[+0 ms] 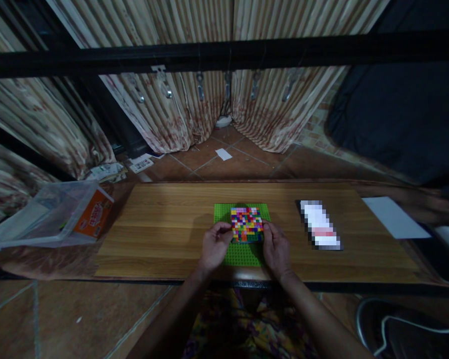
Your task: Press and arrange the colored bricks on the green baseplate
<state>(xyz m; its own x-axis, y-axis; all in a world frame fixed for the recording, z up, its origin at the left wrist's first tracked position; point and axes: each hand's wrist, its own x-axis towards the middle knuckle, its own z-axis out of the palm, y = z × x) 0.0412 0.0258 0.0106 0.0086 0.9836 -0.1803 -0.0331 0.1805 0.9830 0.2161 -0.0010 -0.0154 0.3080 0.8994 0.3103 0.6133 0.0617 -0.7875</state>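
Note:
A panel of multicoloured toy bricks (247, 223) is over a green studded baseplate (243, 255) on a wooden board. Red, yellow, white, purple and other small bricks make up its top face. At the panel's left edge, my left hand (215, 244) is closed, thumb and fingers pinching the side. My right hand (277, 247) grips the opposite edge in the same way. Green studs show behind, in front of and beside the panel. Whether the panel is pressed onto the plate or lifted a little, I cannot tell.
To the right on the wooden board (157, 229) lies a phone (320, 224) with a blurred screen. White paper (395, 217) is past the board's right end. A clear plastic bin (56, 234) with an orange label stands left. Striped curtains (194, 109) hang behind a dark rail.

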